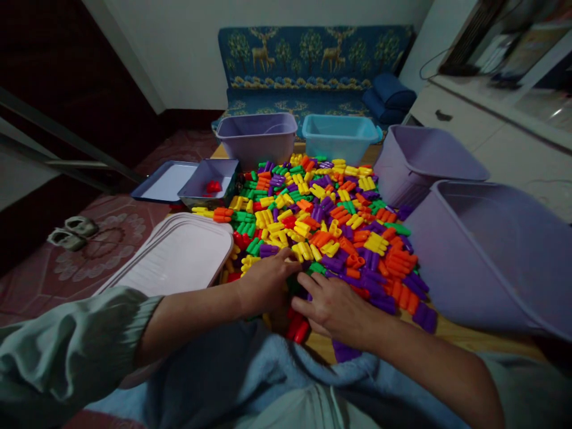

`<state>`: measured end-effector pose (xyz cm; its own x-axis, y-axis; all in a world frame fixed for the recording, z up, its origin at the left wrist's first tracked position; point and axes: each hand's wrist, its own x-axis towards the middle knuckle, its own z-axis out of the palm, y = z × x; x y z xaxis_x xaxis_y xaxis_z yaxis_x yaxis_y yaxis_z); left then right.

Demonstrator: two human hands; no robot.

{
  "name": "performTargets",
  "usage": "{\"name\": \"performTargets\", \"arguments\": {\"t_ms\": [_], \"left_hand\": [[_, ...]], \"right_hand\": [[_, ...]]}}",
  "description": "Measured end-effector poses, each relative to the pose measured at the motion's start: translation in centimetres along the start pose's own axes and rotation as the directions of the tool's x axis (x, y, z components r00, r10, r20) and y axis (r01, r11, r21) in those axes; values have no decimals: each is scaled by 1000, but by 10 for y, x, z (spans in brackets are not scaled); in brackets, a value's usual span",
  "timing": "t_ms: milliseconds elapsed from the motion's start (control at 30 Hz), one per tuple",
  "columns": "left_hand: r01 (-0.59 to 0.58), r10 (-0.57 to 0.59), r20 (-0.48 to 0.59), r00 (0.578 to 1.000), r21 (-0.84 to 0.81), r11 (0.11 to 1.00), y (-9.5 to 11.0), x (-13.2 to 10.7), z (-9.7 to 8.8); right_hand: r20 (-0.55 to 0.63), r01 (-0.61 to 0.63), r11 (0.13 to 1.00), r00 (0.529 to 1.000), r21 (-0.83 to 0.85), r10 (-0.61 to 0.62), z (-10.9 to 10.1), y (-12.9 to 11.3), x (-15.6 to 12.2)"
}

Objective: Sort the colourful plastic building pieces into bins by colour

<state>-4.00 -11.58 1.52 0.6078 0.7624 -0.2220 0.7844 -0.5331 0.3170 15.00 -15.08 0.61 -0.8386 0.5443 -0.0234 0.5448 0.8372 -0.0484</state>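
A big heap of bright plastic blocks (pixel 330 226) in yellow, orange, purple, green and red covers the floor in front of me. My left hand (pixel 266 280) rests on the near edge of the heap, fingers curled over some blocks. My right hand (pixel 333 307) lies beside it with fingers bent down onto the pieces. Red blocks (pixel 297 328) lie just below both hands. What either hand grips is hidden under the fingers.
A stack of pale pink lids (pixel 179 256) lies at the left. Purple tubs (pixel 491 256) (pixel 257 137) (pixel 424 164), a blue tub (pixel 339 137) and a small tray (pixel 208 182) with a red piece ring the heap. A patterned sofa (pixel 313 59) stands behind; shoes (pixel 74 231) at far left.
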Motion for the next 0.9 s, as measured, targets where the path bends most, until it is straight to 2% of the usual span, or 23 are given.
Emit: {"name": "performTargets", "arguments": {"t_ms": [133,267,367,433,533,633,767,833,900], "left_hand": [[-53,51,-28,998,-112,992,-2,1,-5],[-128,96,-217,971,-139,982,-9,23,-34],[-144,102,-298,949,-124,982,-22,60,-62],[-114,71,-400,914,-83,990,-33,89,-75],[-38,-24,-473,881,-120,992,-51,126,-85],[-15,-60,-472,880,-154,988,-65,146,-86],[-47,25,-483,875,-34,998,-69,142,-91],[-68,86,-471,878,54,996,-65,126,-99],[-101,145,-411,900,128,987,-58,98,-105]], "right_hand": [[-66,59,998,996,4,-59,-3,10,-5],[-195,13,999,981,-31,-18,-20,32,2],[-292,-94,995,953,-23,83,-36,59,24],[-332,-209,978,923,-7,195,-42,81,43],[-351,-382,922,857,59,377,-40,111,70],[-330,-472,875,813,110,480,-33,129,87],[-370,-498,858,779,128,507,-32,123,89],[-409,-464,872,773,155,484,-36,108,80],[-404,-400,900,805,173,435,-41,86,66]]}}
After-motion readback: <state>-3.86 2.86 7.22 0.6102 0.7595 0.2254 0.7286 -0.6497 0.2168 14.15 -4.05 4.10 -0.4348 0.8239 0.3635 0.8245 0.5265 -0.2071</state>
